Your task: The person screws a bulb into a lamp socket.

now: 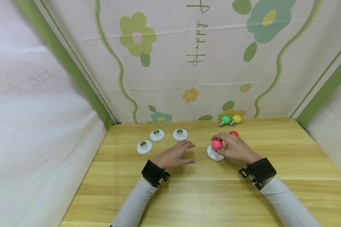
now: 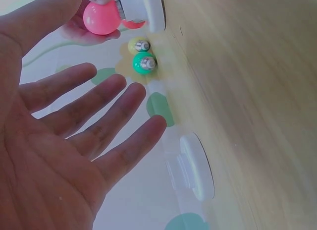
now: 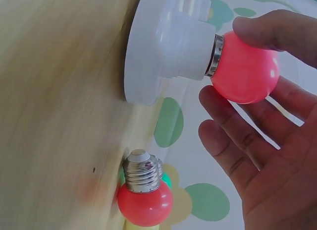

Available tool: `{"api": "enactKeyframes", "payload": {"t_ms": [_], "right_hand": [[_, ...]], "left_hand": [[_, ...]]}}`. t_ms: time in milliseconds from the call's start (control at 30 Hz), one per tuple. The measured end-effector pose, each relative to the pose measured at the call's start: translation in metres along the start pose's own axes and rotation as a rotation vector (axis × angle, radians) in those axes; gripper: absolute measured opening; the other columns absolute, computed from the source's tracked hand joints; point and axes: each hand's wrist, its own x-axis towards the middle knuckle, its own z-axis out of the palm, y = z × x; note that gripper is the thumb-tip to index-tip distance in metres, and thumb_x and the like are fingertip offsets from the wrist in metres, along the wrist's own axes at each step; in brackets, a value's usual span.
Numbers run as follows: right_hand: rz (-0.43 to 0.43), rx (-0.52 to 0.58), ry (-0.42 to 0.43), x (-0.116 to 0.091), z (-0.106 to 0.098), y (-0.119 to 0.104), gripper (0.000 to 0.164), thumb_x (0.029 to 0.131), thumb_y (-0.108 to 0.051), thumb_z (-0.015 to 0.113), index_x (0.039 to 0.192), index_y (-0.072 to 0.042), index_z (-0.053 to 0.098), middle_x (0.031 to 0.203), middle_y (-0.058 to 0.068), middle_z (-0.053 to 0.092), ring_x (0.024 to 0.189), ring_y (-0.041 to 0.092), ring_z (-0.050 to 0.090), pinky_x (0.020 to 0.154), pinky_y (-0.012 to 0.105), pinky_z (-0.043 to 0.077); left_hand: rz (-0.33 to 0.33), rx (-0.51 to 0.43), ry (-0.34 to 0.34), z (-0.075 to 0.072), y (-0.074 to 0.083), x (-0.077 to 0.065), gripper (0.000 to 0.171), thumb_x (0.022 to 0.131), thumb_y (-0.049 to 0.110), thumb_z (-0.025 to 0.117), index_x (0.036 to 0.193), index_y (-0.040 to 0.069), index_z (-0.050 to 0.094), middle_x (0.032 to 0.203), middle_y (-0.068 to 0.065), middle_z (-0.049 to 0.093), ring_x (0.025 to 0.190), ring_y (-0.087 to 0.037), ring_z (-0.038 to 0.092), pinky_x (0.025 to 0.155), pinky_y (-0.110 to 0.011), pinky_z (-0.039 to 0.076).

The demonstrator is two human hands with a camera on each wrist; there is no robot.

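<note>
My right hand point(image 1: 236, 148) holds a pinkish-red light bulb point(image 3: 250, 69) between thumb and fingers. The bulb's base sits in the mouth of a white round lamp socket point(image 3: 188, 46), and a narrow metal collar point(image 3: 215, 55) shows between globe and socket. That socket stands flat on the table. To its left, my left hand point(image 1: 174, 156) hovers over the wood with fingers spread and nothing in it. In the left wrist view its palm point(image 2: 54, 165) faces the camera. A second red bulb point(image 3: 145, 202) lies beyond the right hand, its threaded end showing in the right wrist view.
Three more white sockets stand at the left of the wooden table point(image 1: 193, 195): a near one point(image 1: 144, 147), one behind it point(image 1: 157, 135) and one by my left fingertips point(image 1: 180, 135). A green bulb point(image 1: 225, 119) and a yellow bulb point(image 1: 237, 119) lie against the printed back curtain point(image 1: 164, 72).
</note>
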Motion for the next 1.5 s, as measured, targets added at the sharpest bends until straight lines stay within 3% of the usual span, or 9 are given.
{"api": "enactKeyframes", "payload": {"t_ms": [967, 1167, 1500], "right_hand": [[0.004, -0.039, -0.053, -0.002, -0.004, 0.006, 0.049, 0.091, -0.027, 0.082, 0.134, -0.009, 0.068, 0.132, 0.012, 0.071, 0.123, 0.032, 0.065, 0.1, 0.058, 0.057], [-0.003, -0.051, -0.052, -0.002, -0.008, 0.007, 0.055, 0.091, -0.03, 0.082, 0.14, -0.009, 0.066, 0.138, 0.012, 0.067, 0.128, 0.033, 0.062, 0.101, 0.061, 0.055], [-0.008, -0.039, -0.025, 0.0, -0.02, 0.006, 0.048, 0.103, -0.043, 0.07, 0.139, -0.011, 0.066, 0.138, 0.014, 0.066, 0.117, 0.031, 0.066, 0.092, 0.053, 0.058]], "left_hand": [[0.001, 0.008, 0.0, 0.0, -0.001, -0.001, 0.063, 0.104, 0.044, 0.068, 0.153, 0.008, 0.052, 0.153, -0.006, 0.055, 0.143, -0.02, 0.053, 0.117, -0.036, 0.048], [-0.006, 0.019, 0.042, -0.002, -0.005, -0.001, 0.058, 0.105, 0.04, 0.068, 0.151, 0.007, 0.054, 0.151, -0.007, 0.056, 0.143, -0.022, 0.054, 0.116, -0.039, 0.049], [-0.009, 0.112, 0.171, -0.003, -0.011, 0.002, 0.05, 0.105, 0.036, 0.069, 0.147, 0.009, 0.058, 0.148, -0.007, 0.06, 0.138, -0.022, 0.058, 0.111, -0.04, 0.053]]}}
